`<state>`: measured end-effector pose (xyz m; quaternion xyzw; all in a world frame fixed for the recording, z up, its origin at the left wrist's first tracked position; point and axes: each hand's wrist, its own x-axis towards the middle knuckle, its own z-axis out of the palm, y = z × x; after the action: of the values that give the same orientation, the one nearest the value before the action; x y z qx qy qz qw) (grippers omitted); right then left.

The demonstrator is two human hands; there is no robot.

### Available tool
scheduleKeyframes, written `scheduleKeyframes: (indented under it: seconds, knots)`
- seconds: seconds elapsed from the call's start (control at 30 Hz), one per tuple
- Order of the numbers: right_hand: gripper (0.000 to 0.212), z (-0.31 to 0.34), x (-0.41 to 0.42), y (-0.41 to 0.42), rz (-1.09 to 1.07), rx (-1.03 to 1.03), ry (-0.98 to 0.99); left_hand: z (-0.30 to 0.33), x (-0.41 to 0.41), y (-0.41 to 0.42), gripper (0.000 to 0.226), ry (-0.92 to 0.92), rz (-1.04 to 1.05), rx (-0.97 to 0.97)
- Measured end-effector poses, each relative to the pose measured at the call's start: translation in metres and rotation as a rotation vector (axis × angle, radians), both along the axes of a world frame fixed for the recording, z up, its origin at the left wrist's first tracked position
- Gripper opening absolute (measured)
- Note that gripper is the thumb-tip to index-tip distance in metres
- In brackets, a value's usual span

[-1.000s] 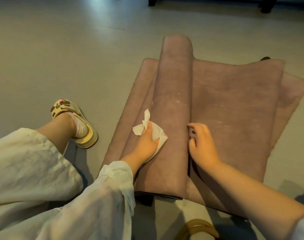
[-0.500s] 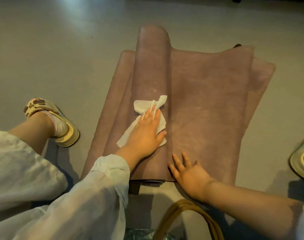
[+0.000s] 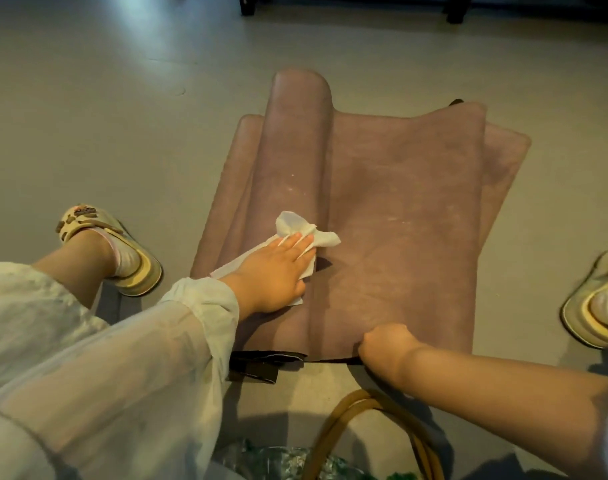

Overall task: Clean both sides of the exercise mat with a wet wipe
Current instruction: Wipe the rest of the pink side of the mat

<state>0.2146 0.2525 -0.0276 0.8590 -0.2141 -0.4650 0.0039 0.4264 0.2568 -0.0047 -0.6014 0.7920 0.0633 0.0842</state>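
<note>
While the left hand (image 3: 271, 271) lies flat with its fingers (image 3: 297, 242) straight and spread, it presses the white wet wipe (image 3: 304, 233) down onto the exercise mat (image 3: 399, 220), the wipe bunching up just beyond the fingertips and trailing back under the palm. That forearm comes in from the lower left in a loose pale sleeve (image 3: 140, 358). The right hand (image 3: 382, 344) sits at the near edge of the mat, knuckles up, its fingers curled under and gripping that edge; the fingertips themselves are hidden beneath the mat. The brownish mat lies on the grey floor (image 3: 105, 116), folded over itself, with a raised rolled hump running away from the left fingers and a lower layer showing past the far right corner. Left of the wiping hand rests a foot in a yellow sandal (image 3: 122, 258); another sandal (image 3: 593, 306) shows well to the right of the gripping hand. Nearer than both hands, tan bag handles (image 3: 347, 420) arch up at the bottom of the view
</note>
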Motion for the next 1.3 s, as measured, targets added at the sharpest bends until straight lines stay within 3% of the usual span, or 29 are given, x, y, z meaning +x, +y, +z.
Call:
scheduleKeyframes:
  seconds: [0.07, 0.13, 0.23, 0.3, 0.37, 0.43, 0.5, 0.53, 0.63, 0.83, 0.93, 1.0, 1.17, 1.3]
  knots:
    - [0.040, -0.003, -0.003, -0.002, 0.004, 0.017, 0.051, -0.007, 0.016, 0.011, 0.068, 0.029, -0.010, -0.062]
    - [0.045, -0.008, -0.007, -0.004, -0.009, 0.037, 0.097, -0.015, 0.030, 0.021, 0.077, 0.108, 0.166, -0.034]
    - [0.048, -0.005, -0.003, -0.007, -0.020, 0.065, 0.151, -0.035, 0.036, 0.026, 0.073, 0.459, 0.579, 0.061]
    - [0.044, 0.002, 0.004, -0.010, -0.036, 0.079, 0.154, -0.046, 0.036, 0.020, 0.067, 0.722, 0.771, -0.035]
    - [0.038, 0.011, 0.012, -0.015, -0.199, 0.111, -0.134, -0.048, 0.038, 0.012, 0.049, 0.817, 0.884, -0.155]
    - [0.042, 0.016, 0.024, -0.021, -0.498, 0.188, -0.662, -0.047, 0.044, 0.002, 0.032, 0.901, 0.973, -0.250]
    - [0.054, 0.019, 0.049, -0.026, -0.766, 0.334, -1.045, -0.047, 0.054, -0.008, 0.043, 1.004, 1.051, -0.258]
    - [0.060, 0.019, 0.065, -0.028, -0.834, 0.398, -1.125, -0.047, 0.057, -0.012, 0.053, 1.068, 1.071, -0.230]
    - [0.072, 0.014, 0.107, -0.035, -0.804, 0.397, -1.116, -0.057, 0.067, -0.028, 0.055, 1.266, 1.084, -0.106]
    - [0.102, 0.001, 0.121, -0.084, -0.634, 0.100, -0.864, -0.056, 0.080, -0.073, 0.047, 1.549, 1.125, -0.062]
    - [0.115, -0.004, 0.116, -0.098, -0.588, 0.088, -0.786, -0.055, 0.080, -0.095, 0.035, 1.543, 1.044, -0.100]
    - [0.117, -0.010, 0.112, -0.102, -0.558, 0.071, -0.760, -0.056, 0.083, -0.112, 0.058, 1.501, 1.009, -0.106]
    - [0.118, -0.034, 0.100, -0.106, -0.561, 0.085, -0.623, -0.050, 0.085, -0.166, 0.052, 1.086, 0.657, -0.177]
    - [0.116, -0.045, 0.104, -0.109, -0.534, 0.033, -0.596, -0.071, 0.092, -0.207, 0.063, 0.427, 0.481, -0.121]
